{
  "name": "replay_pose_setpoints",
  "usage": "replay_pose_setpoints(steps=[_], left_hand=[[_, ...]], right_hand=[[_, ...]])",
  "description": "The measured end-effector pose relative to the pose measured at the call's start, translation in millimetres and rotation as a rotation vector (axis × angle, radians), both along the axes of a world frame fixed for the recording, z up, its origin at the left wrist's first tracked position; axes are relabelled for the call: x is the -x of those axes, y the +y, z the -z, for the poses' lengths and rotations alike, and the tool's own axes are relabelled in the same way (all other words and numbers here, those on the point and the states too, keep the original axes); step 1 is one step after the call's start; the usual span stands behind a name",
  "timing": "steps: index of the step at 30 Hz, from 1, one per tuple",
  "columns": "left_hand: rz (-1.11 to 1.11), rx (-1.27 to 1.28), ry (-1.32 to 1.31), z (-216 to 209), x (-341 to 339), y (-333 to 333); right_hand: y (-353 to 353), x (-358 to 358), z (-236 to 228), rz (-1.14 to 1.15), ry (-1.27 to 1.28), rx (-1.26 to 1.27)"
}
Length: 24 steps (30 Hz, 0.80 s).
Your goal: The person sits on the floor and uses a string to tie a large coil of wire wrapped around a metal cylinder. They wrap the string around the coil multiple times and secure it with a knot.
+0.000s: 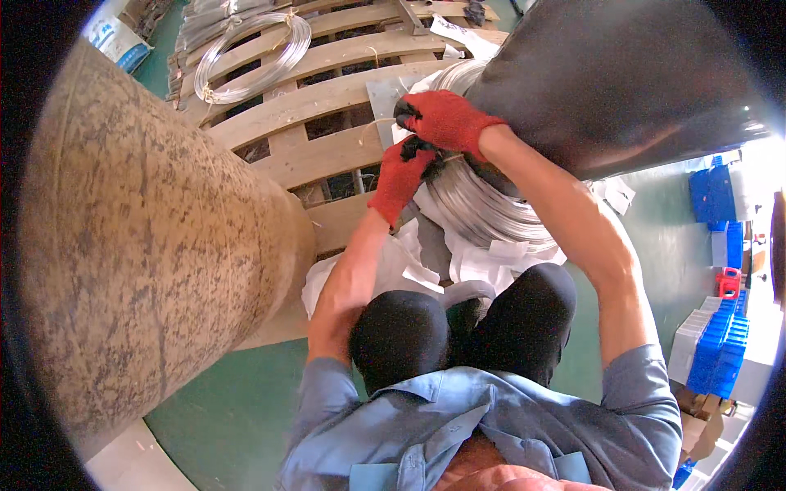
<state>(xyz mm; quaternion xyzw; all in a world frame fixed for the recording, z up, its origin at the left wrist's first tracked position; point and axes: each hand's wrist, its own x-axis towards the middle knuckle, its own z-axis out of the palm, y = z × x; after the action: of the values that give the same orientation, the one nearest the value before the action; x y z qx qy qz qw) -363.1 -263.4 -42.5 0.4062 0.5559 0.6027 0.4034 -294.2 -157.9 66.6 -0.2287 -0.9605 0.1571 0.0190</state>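
Observation:
Both my hands wear red knit gloves with black palms and meet at the side of a coil of silver wire (491, 209). My left hand (399, 178) is closed, its fingertips pinched against the coil's edge. Just above it, my right hand (446, 123) is closed too, fingers bent down. A thin yellowish strand (375, 123) curves out by the right fingertips. Whatever the fingers grip is hidden by the gloves. The coil lies around the base of a large black cylinder (614, 82), with white wrapping paper (479, 258) under and beside it.
A wooden pallet (327, 114) lies beneath, carrying a smaller tied wire ring (254, 57) at the far left. A large brown mottled cylinder (164, 245) stands close on the left. Blue bins (720, 348) and a red container (728, 282) line the right. The floor (237, 409) is green.

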Motion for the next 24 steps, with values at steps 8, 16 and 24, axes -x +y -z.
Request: replay_pose_setpoints(steps=[8, 16, 24], left_hand=[[0.187, -0.019, -0.293, 35, 24, 0], [0.192, 0.138, -0.496, 7, 25, -6], [0.214, 0.138, -0.287, -14, 24, -1]], right_hand=[[-28, -33, -9, -0.136, -0.257, -0.333], [-47, -55, -14, -0.117, -0.203, -0.352], [-61, -89, 17, -0.112, -0.095, -0.368]])
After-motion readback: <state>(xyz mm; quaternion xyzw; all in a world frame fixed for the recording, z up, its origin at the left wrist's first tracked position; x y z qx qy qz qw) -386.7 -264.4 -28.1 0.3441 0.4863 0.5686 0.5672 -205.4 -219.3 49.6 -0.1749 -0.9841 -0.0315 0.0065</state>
